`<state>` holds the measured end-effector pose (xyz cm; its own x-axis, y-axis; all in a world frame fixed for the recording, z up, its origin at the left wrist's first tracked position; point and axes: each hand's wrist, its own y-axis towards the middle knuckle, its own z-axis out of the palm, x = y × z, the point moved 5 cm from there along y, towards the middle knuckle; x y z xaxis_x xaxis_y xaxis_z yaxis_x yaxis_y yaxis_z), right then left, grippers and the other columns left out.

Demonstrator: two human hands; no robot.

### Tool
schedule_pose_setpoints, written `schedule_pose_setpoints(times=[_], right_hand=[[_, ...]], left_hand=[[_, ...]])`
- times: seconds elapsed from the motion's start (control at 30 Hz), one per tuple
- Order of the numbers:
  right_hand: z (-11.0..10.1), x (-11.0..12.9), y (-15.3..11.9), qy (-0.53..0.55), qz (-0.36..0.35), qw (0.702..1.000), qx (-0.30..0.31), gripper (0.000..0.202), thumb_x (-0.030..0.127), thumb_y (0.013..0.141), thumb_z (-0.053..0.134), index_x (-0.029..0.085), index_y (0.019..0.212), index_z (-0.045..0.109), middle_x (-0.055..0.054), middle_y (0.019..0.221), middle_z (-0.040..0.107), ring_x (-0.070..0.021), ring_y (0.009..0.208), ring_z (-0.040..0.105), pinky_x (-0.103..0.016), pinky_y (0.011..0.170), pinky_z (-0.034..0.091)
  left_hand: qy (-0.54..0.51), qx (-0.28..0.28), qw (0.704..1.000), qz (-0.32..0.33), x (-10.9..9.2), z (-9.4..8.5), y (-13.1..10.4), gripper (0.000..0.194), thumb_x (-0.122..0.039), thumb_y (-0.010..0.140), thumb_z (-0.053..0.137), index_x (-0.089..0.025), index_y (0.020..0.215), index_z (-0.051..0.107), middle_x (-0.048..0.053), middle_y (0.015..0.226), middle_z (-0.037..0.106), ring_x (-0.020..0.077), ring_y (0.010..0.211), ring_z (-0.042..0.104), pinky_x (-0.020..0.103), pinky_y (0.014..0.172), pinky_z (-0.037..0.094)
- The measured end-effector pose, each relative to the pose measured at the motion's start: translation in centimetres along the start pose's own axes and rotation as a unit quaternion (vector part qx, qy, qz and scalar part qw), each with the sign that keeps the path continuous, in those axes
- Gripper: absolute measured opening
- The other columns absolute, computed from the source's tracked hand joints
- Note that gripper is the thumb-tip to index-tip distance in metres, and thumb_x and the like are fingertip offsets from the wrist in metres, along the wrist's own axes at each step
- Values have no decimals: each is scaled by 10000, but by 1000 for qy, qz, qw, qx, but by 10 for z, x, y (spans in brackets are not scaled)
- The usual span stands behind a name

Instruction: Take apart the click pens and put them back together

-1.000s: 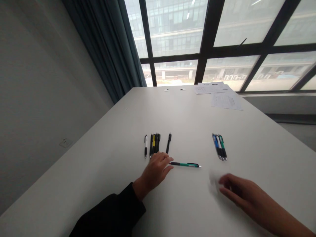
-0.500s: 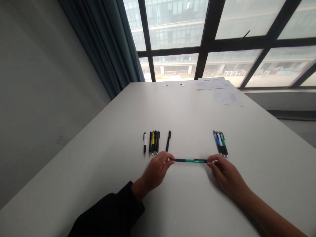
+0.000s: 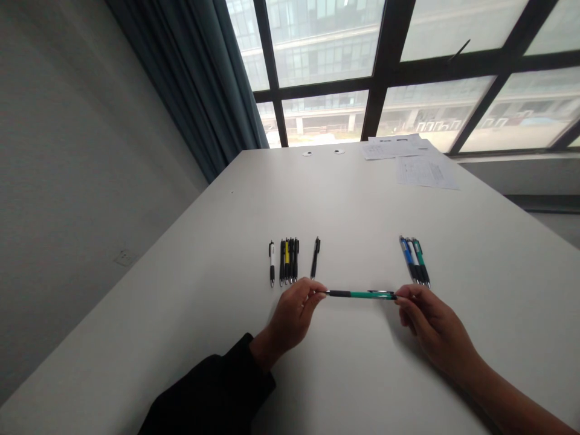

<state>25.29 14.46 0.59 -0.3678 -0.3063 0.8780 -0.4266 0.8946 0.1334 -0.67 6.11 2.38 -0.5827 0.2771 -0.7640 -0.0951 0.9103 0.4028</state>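
Green pen held between both hands, lying nearly level across the view, clear of all other pens. Left hand: thumb and fingertips pinched on the pen's dark tip end; grip narrow. Right hand: thumb and forefinger pinched on the opposite end, by the clip; grip likewise narrow, other fingers curled under. Clip on the upper side of the barrel. Contact between pen and table: cannot tell. Black sleeve on the left arm; right forearm bare as far as seen. Beyond the left hand, pens lie roughly parallel, tips toward the person: a white pen alone at far left, then a tight row of black pens with one yellow pen among them, exact count not resolved. A lone black pen lies apart, right of this row, its near end just beyond the left fingers. Beyond the right hand, a second cluster, slanted, pens touching or nearly so: blue pen, second white pen, second green pen. Far right corner: papers, overlapping. Far edge: two small white discs. Behind: window, with a blue curtain at its left.
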Motion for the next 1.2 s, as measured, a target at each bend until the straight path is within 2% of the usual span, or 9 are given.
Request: schedule_pose_setpoints(times=[0.3, 0.73, 0.9, 1.2], right_hand=[[1, 0, 2, -25, -4, 1000, -1, 249, 449, 1015, 482, 233, 925, 569, 28, 594, 592, -138, 507, 524, -246, 488, 437], [-2, 15, 2, -62, -36, 997, 12, 312, 421, 1018, 457, 238, 780, 540, 27, 554, 571, -142, 477, 509, -263, 482, 423], [-3, 16, 1, -86, -60, 994, 5, 311, 422, 1021, 460, 240, 777, 525, 35, 554, 521, -139, 478, 482, -261, 486, 407], [-2, 13, 0, -108, -82, 991, 5, 341, 407, 1031, 437, 236, 749, 519, 23, 585, 514, -136, 493, 477, -254, 483, 390]], left_hand=[[10, 13, 1000, 5, 2, 1, -1, 148, -234, 1003, 527, -174, 900, 613, 27, 819, 656, 146, 728, 590, 248, 670, 450], [17, 20, 999, 25, 0, 1, -1, 239, -258, 1030, 470, -181, 821, 558, 4, 741, 582, 130, 664, 535, 237, 624, 406], [20, 25, 999, 35, 0, 1, -2, 246, -245, 1035, 450, -180, 821, 551, 1, 741, 566, 126, 662, 520, 237, 627, 402], [29, 26, 998, 55, -4, 1, -2, 302, -250, 1044, 413, -185, 770, 521, -9, 699, 541, 117, 615, 489, 236, 588, 378]])
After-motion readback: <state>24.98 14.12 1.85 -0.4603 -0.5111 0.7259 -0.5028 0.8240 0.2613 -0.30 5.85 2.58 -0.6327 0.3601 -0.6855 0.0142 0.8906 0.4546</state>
